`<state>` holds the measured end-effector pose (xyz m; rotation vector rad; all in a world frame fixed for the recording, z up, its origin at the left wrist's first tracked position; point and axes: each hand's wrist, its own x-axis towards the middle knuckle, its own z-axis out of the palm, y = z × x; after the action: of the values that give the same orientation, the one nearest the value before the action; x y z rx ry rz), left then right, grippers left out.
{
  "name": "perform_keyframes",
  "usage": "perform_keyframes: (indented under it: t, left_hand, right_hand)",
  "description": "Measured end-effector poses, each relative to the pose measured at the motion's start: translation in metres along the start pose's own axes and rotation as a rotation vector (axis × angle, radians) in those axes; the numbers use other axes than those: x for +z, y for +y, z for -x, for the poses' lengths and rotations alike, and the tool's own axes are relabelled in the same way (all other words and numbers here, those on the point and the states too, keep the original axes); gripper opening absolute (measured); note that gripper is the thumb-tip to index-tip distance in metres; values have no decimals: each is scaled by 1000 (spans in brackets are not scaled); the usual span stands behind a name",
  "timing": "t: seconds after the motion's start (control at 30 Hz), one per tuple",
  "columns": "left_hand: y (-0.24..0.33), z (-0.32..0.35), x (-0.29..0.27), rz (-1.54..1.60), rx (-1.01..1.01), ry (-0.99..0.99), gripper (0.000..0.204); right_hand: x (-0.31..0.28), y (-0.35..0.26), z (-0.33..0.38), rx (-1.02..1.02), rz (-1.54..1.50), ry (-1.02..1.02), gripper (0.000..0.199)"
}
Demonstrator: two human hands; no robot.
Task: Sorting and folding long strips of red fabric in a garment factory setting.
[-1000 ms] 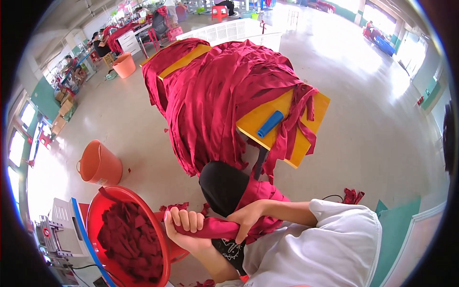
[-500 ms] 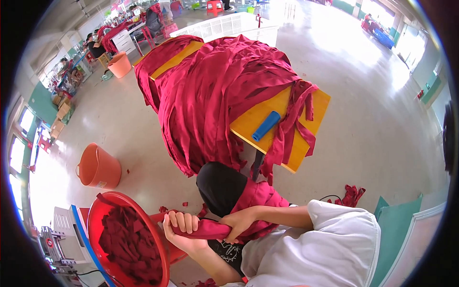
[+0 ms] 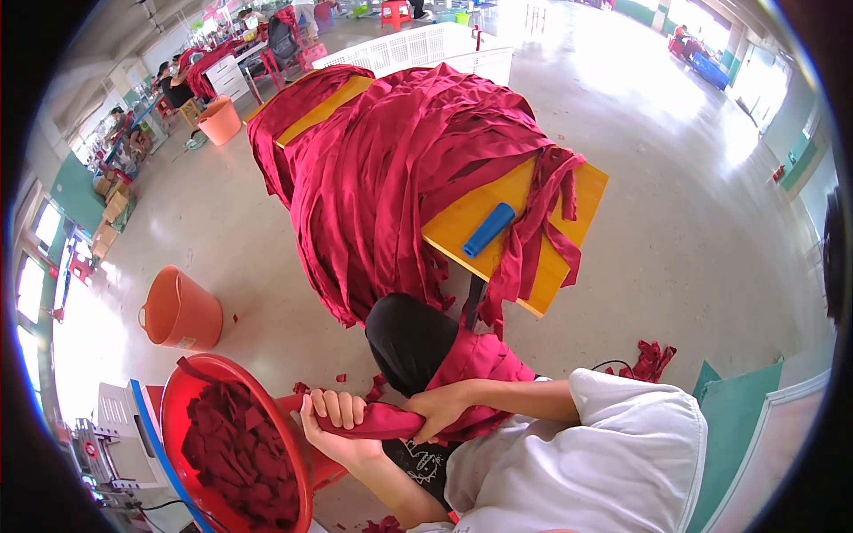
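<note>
Stretched between my two hands is a dark red fabric strip (image 3: 382, 421), bunched and folded lengthwise. My left hand (image 3: 336, 425) wraps its fingers round the strip's left end. Closed on its other end, near my lap, is my right hand (image 3: 441, 410). More red fabric (image 3: 484, 377) lies draped over my thigh beside my black-clad knee (image 3: 409, 342). Left of my left hand stands a red tub (image 3: 306, 484) filled with small dark red fabric pieces (image 3: 240, 453).
A yellow table (image 3: 489, 209) ahead bears a large heap of red strips (image 3: 382, 178) and a blue cone (image 3: 489, 230). An orange bucket (image 3: 182, 309) stands on the floor at left. A white crate (image 3: 400, 51) sits behind the table; scraps (image 3: 647, 362) lie at right.
The whole view has shifted slightly, so the table sits a little further left. Both hands keep hold of the fabric strip in nearly the same pose.
</note>
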<state>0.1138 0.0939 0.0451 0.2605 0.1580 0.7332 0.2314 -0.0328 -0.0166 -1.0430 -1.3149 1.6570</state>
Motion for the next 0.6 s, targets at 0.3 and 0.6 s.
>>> perform_keyframes:
  t: [0.3, 0.6]
  left_hand:
    - [2, 2, -7, -3, 14, 29, 33]
    - [0, 1, -7, -6, 10, 45, 32]
  right_hand:
    - [1, -3, -2, 53, 68, 17, 21]
    - [3, -11, 1, 70, 27, 61, 20]
